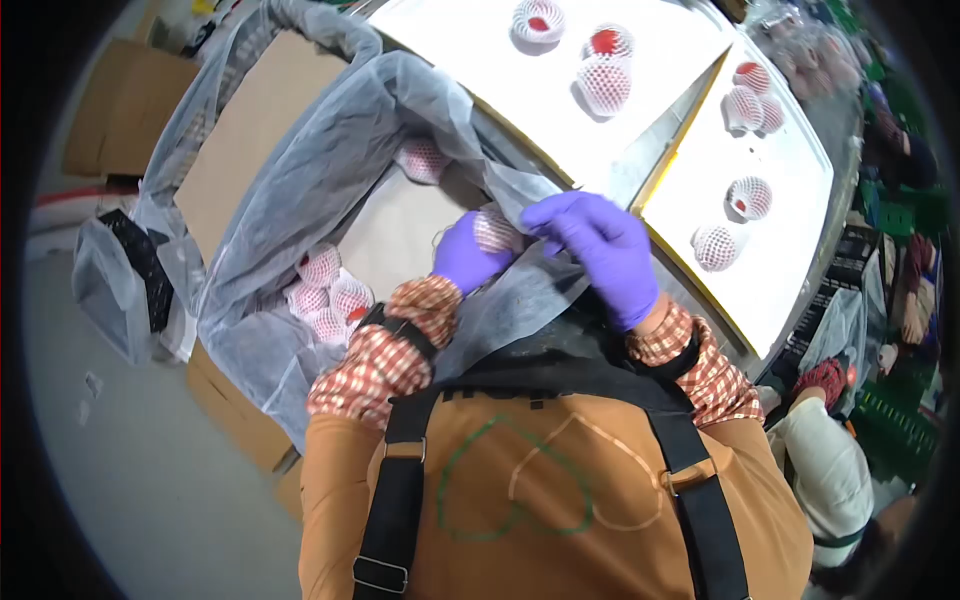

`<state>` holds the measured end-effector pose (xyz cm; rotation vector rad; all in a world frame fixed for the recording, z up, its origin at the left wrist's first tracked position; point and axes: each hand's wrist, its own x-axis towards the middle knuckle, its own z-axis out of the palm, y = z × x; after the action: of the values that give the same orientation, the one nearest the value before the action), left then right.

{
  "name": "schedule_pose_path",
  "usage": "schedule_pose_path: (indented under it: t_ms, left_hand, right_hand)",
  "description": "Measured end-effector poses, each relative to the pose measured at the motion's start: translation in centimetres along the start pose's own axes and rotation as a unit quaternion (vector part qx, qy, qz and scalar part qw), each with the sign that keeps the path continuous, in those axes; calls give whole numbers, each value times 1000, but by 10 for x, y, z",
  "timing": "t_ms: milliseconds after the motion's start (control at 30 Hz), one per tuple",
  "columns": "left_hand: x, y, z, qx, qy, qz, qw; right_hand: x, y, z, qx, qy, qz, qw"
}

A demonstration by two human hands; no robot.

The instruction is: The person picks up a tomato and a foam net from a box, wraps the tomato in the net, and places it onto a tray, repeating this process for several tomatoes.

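Note:
Inside a box lined with translucent grey plastic [300, 190], my left hand [470, 254], in a purple glove, is closed on a fruit in a white foam net [494, 232]. My right hand [604, 252], also gloved in purple, is at the box's right edge, its fingers bent together at the plastic liner; whether they pinch it is hard to make out. Several netted red fruits [322, 296] lie in the box's lower left corner, and another netted fruit [423, 160] rests at its far side. Cardboard [390, 225] shows between them.
Two white trays [480, 60] [790, 230] with netted fruits stand beyond and right of the box. A cardboard sheet [255, 135] leans at the box's left. People sit at the far right, near green crates [897, 418] and a bag of netted fruits [810, 55].

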<state>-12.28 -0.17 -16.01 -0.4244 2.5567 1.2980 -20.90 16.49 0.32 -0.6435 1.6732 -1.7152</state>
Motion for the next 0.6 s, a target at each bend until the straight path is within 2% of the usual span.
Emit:
schedule_pose_path:
  t_ms: [33,67,133,167,233,267,333,367,433,467,500,567,600]
  left_hand:
    - [-1,-17,-3,-64,-36,30,997]
    - [-13,-19,-12,-57,-34,37,997]
    - [-50,-15,-25,-103,188,-19,977]
    - [-60,-5,-38,-99,190,-13,977]
    - [-84,25,-68,58,263,86,959]
    - [-92,37,-78,60,267,86,958]
    - [-109,56,-92,147,312,213,914]
    - [-115,63,-93,146,317,211,913]
    - [-124,72,-93,156,287,291,899]
    - [-125,74,-91,148,275,314,896]
    - [-129,75,-88,152,282,304,897]
    - [-136,73,-81,131,305,244,911]
    - [-145,80,-83,127,313,204,919]
  right_hand:
    - [-1,8,4,41,-32,-9,999]
    - [-2,13,9,65,-33,4,997]
    - [-2,18,16,90,-32,9,995]
    - [0,19,18,115,-24,11,993]
    - [2,20,22,140,-20,10,990]
    - [4,21,25,141,-19,48,989]
    - [5,16,38,137,-14,105,985]
    - [5,16,40,135,-19,105,985]
    - [8,10,49,221,-137,178,949]
    - [6,4,54,225,-176,185,940]
    - [8,8,59,225,-188,188,937]
    - [11,22,64,264,-187,136,936]
    - [9,22,69,290,-160,140,933]
